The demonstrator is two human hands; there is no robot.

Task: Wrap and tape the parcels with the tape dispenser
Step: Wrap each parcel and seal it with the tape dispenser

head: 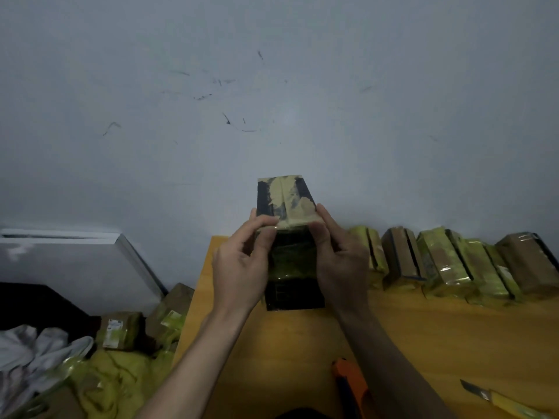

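Fingers of both hands grasp parcel between them, above table.

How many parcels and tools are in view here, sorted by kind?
Parcel in the hands: 1, the held parcel, gripped by the left hand and right hand
Parcels in the row along the wall on the table: about 6, edges blur
Parcels left of the table: 2 plain
Orange tape dispenser: 1
Yellow-handled knife: 1
Total: about 11

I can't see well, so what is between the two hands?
In the head view, the parcel stands upright between the left hand and the right hand; both grip its sides.
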